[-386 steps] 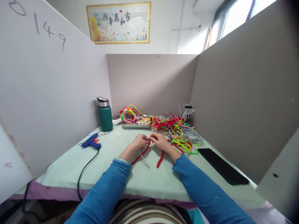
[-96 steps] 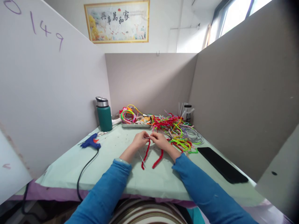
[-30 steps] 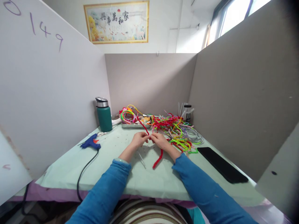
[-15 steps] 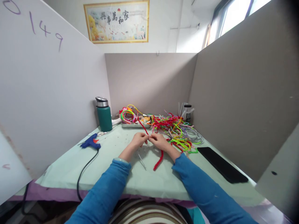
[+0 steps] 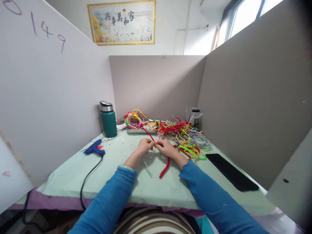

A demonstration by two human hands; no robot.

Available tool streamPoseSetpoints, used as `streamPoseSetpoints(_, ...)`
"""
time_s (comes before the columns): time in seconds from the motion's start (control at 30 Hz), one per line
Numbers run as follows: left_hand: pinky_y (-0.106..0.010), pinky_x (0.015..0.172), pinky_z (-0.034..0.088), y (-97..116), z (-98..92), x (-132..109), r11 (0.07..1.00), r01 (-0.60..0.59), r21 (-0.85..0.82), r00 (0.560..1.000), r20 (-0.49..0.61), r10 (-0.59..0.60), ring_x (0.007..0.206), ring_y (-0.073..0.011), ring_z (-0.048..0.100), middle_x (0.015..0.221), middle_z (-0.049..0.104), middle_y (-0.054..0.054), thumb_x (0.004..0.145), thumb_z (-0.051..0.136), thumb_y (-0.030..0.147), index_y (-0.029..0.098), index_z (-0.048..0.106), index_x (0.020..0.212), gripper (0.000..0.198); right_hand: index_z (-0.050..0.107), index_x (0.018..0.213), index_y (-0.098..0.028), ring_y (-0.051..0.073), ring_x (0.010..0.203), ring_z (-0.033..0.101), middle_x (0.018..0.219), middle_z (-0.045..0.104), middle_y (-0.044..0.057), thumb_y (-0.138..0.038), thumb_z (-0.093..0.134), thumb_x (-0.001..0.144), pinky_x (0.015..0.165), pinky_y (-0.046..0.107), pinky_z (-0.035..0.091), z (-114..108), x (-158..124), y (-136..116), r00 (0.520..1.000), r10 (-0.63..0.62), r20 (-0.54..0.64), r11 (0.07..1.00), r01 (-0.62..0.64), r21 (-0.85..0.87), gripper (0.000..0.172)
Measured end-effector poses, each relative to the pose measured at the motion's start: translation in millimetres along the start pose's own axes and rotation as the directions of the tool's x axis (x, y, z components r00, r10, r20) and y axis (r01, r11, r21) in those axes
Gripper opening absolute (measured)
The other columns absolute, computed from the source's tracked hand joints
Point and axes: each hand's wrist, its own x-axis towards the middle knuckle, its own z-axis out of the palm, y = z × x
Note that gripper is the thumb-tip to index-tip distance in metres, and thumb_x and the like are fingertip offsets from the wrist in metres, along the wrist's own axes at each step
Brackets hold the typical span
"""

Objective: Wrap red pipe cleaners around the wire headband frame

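Over the middle of the table, my left hand [image 5: 146,146] and my right hand [image 5: 165,148] meet fingertip to fingertip, both closed in a pinch. A red pipe cleaner [image 5: 148,132] runs from between the fingers up and away toward the tray. Another red fuzzy length [image 5: 165,169] hangs below my right hand; whether it is the same piece is hidden by the hand. A thin grey-white stem [image 5: 147,169] slants down beneath my left hand, and its upper end is hidden.
A metal tray [image 5: 136,131] with colourful pieces and a heap of pipe cleaners [image 5: 180,130] lie at the back. On the left are a blue glue gun [image 5: 95,148] with its cord and a green bottle [image 5: 109,122]. A black slab [image 5: 231,172] lies right.
The far end of the red pipe cleaner has swung slightly left and down. Both hands have barely moved, still pinching together.
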Motion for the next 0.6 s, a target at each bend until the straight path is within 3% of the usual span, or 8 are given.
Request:
streamPoseSetpoints(0.37, -0.019, 0.04, 0.033, 1.7, 0.3, -1.5, 0.997, 0.042, 0.072, 0.998, -0.059, -0.038, 0.039, -0.0072, 0.042, 0.053, 0.056, 0.0, 0.078, 0.049, 0.038, 0.013, 0.061, 0.068, 0.029, 0.059, 0.067, -0.015, 0.01, 0.056, 0.044, 0.059, 0.053, -0.001, -0.03, 0.047, 0.083, 0.053, 0.021, 0.027, 3.4, -0.6, 4.9, 1.0, -0.015, -0.006, 0.999, 0.015, -0.05, 0.025)
streamPoseSetpoints(0.6, -0.02, 0.055, 0.039, -2.0, 3.4, 0.5, 0.98, -0.132, 0.148, 0.976, -0.154, 0.154, 0.057, -0.0103, 0.054, 0.067, 0.064, -0.002, 0.076, 0.055, 0.029, 0.016, 0.062, 0.076, 0.015, 0.059, 0.066, -0.015, 0.01, 0.055, 0.044, 0.058, 0.053, -0.001, -0.029, 0.048, 0.083, 0.052, 0.022, 0.026, 2.4, -0.2, 5.9, 1.0, 0.0, -0.015, 0.997, -0.002, -0.077, 0.024)
